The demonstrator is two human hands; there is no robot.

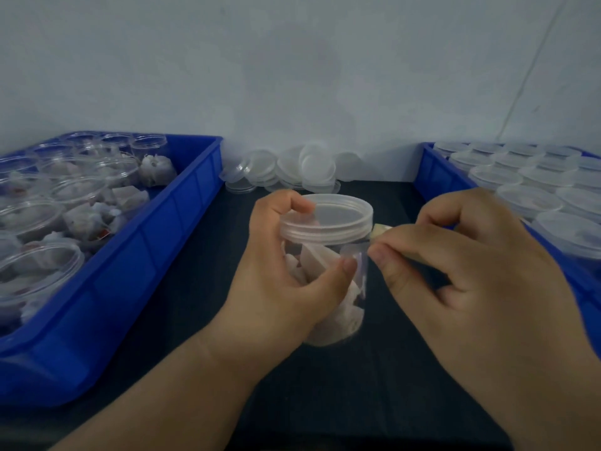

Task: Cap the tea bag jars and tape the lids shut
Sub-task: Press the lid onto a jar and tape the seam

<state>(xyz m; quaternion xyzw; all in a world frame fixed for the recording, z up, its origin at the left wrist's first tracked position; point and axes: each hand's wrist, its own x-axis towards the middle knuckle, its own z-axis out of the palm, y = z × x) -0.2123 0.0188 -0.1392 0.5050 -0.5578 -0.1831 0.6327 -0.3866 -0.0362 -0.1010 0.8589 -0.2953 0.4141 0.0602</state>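
While the dark table [201,288] fills the middle of the frame, a blue bin [182,222] along the left edge holds open jars [35,265] and loose tea bags [87,219]. A second blue bin [435,170] along the right edge holds rows of capped jars [527,196]. Spare lids [312,167] lie heaped at upper centre against the wall.

At centre, the tea bag jar [338,314] stands with its lid [335,219] on. The left hand [279,288] wraps its grip round the jar, forefinger on the lid's rim and thumb against the clear wall. The right hand [471,271], just right of the jar, has its grip pinched on a strip of clear tape [356,247] that reaches the jar below the lid. A small beige piece [380,230] shows above those fingertips; what it is I cannot tell.

A red tag [103,234] among the loose tea bags is too blurred to read.
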